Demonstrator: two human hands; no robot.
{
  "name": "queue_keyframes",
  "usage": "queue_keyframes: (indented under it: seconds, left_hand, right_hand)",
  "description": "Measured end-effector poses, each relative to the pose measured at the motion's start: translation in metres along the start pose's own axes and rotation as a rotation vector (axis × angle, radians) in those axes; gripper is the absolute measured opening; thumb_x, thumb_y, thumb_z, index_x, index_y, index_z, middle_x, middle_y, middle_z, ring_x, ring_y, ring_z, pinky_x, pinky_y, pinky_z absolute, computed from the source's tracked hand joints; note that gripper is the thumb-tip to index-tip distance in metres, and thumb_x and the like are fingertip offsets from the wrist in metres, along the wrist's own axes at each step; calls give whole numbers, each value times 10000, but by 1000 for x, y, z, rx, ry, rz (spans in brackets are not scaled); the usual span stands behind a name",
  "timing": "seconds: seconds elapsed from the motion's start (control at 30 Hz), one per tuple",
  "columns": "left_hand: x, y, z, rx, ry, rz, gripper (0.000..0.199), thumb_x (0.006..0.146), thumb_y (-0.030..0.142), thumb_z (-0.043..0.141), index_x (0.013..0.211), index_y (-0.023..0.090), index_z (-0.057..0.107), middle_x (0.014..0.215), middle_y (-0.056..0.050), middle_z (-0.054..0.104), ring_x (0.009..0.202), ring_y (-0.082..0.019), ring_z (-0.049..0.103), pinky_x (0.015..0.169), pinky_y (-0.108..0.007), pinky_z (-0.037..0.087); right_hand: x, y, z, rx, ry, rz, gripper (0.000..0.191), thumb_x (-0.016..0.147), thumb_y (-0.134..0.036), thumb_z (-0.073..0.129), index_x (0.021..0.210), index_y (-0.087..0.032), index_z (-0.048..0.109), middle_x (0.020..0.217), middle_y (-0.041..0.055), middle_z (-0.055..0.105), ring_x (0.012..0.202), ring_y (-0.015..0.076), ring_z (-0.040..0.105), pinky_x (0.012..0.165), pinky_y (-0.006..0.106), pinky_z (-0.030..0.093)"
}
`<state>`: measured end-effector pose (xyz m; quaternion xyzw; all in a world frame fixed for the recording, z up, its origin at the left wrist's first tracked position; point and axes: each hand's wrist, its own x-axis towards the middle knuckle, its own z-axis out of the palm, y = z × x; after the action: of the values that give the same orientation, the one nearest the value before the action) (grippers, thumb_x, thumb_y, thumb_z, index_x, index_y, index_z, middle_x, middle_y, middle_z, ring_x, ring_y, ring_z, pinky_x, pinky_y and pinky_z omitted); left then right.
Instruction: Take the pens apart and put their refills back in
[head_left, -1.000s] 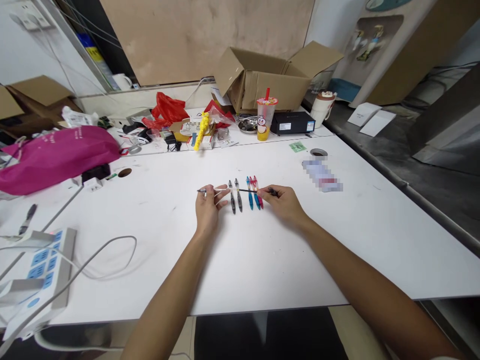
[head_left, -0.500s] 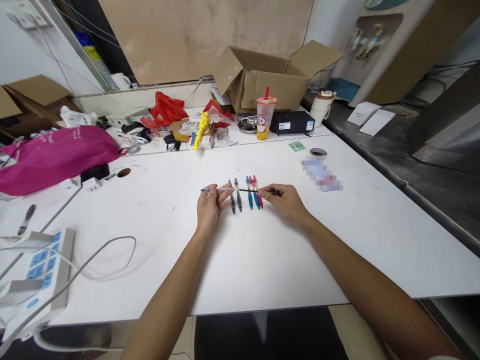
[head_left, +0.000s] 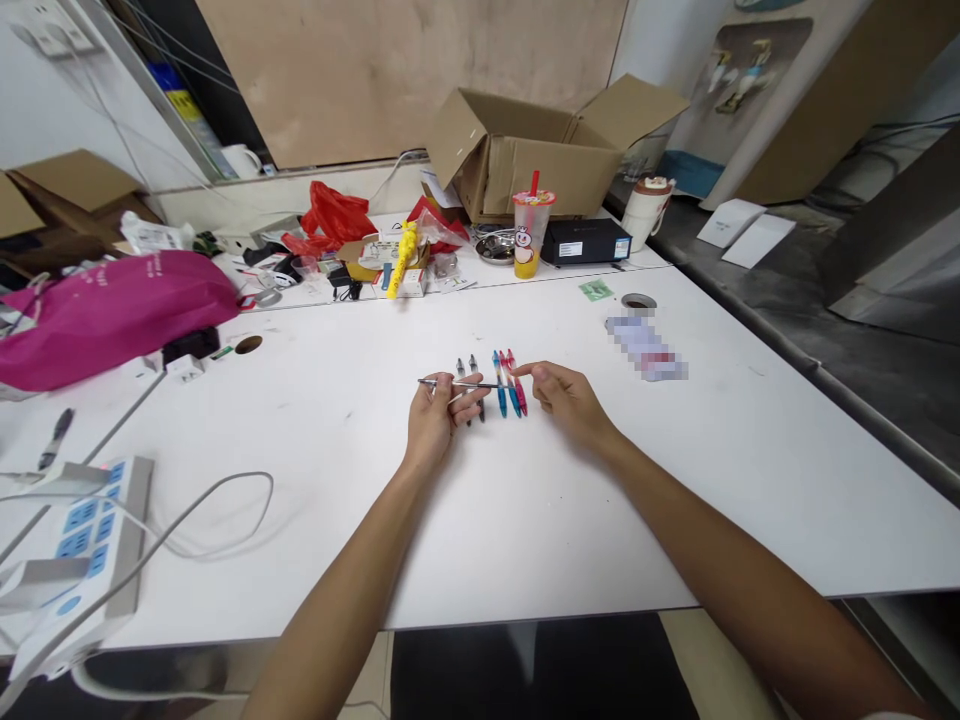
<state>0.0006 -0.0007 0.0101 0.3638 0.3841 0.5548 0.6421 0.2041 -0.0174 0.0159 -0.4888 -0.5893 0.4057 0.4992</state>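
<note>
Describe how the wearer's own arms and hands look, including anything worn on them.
The bare, five-fingered left hand and right hand wear no gloves. The slender left forearm and right forearm widen away from the wrists, uncovered by sleeves where visible. No watch, bracelet, ring, cable or marking can be made out on them.

Soft, faint shadows mark the bright tabletop (head_left: 525, 550).

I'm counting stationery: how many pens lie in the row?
5, left to right: an outer dark pen, an inner dark pen, both partly hidden by the left hand; then a blue pen, a blue-gripped pen and a pink pen. More may be hidden there.
</note>
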Motion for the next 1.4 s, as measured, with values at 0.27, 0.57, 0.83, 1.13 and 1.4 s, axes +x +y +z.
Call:
queue_keyframes:
  seconds: [0.27,0.57,0.83,1.13,1.4]
  left_hand:
    - [1,4,-2,3,37,20,309,920,454,665,995,203,501,1108,-138,757,871,-194,771,645,-234,576]
    - [0,2,-1,20,9,28,323,924,469,654,1013,204,494,1094,-137,756,883,-204,771,656,-240,575]
    - [3,-5,-3,31,-36,9,364,907,495,669,1016,204,479,1135,-132,743,876,-199,771,632,-231,574]
    - [-1,-7,1,83,-75,-5,377,882,505,691,1011,197,517,1149,-122,736,932,-213,763,641,-236,582]
    - [-1,-9,3,91,-71,-4,388,859,459,736,1053,188,537,1146,-151,750,916,-201,759,732,-291,597]
  right_hand:
    - [2,4,-5,-98,20,-60,282,802,-481,742,933,-237,799,941,69,771,844,233,677,779,411,545]
    - [3,9,-3,-131,-49,-43,257,822,-422,732,961,-217,800,915,69,763,794,208,673,762,386,533]
    - [-1,10,3,-167,-59,-91,231,850,-391,719,1010,-243,799,1007,62,754,898,214,672,806,372,521]
    - [-4,11,7,-140,-117,-117,275,883,-316,654,1134,-227,723,1013,60,714,818,178,623,719,335,493]
    - [-7,12,16,-100,-84,-35,264,928,-449,606,1047,-220,663,935,44,694,791,178,601,711,331,468]
